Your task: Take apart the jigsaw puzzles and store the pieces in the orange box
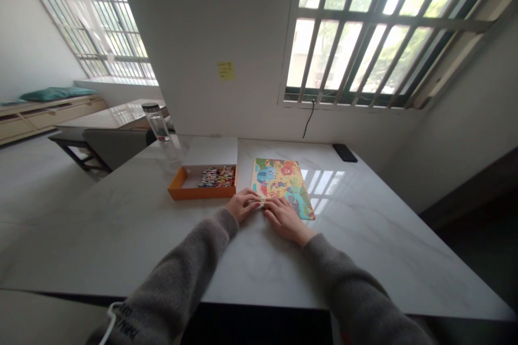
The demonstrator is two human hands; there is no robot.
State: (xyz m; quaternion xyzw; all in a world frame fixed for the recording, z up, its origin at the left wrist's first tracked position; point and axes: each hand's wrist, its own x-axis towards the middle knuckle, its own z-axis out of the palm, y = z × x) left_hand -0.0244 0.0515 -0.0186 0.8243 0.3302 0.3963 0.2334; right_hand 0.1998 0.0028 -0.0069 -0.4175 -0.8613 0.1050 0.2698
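Observation:
A colourful jigsaw puzzle [279, 175] with cartoon animals lies flat on the table in front of me. At its near left corner a small pale puzzle piece [262, 202] shows between my fingertips. My left hand [244, 205] is closed on it from the left, with thumb and fingers drawn together. From the right, my right hand [286, 220] meets the same piece with its fingertips, its fingers overlapping the puzzle's near edge. The hands hide part of that edge. An orange box [202, 193] stands just left of the puzzle, holding many small upright pieces [218, 177].
The white marbled table [259, 264] extends on both sides of my arms. A clear bottle [156, 123] with a dark lid stands at its back left, and a black phone [345, 153] lies at the back right. Behind is a wall with a yellow note [226, 70].

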